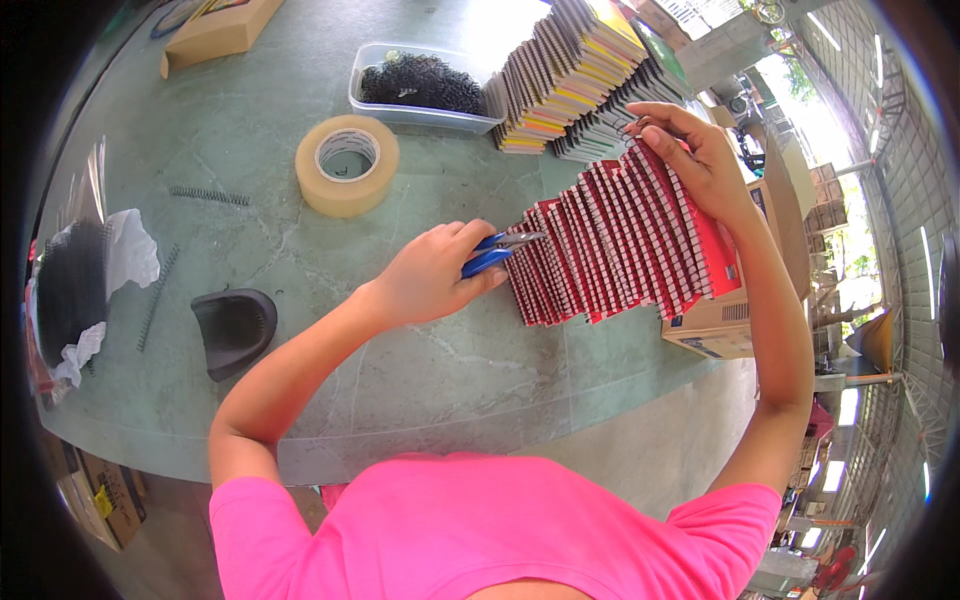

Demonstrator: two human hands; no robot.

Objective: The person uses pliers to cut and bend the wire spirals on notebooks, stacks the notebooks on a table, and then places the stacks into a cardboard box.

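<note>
A tall stack of red spiral-bound notebooks [610, 235] stands on the table in front of me, its coil-bound edges facing me. My left hand [440, 272] is closed around blue-handled pliers [487, 262], whose metal jaws point at the stack's left side. At the top of the stack, my right hand [695, 160] rests on the uppermost red notebook, thumb and fingers bent together near its far corner. Whether those fingers pinch something small there is hard to make out.
Beyond the stack are more spiral-bound notebooks [570, 75] and a clear plastic tub [430, 118] of black coils. A tape roll [347, 166], loose coils [209, 195] and a black curved piece [234, 332] lie to the left. A cardboard box [715, 330] stands right of the stack.
</note>
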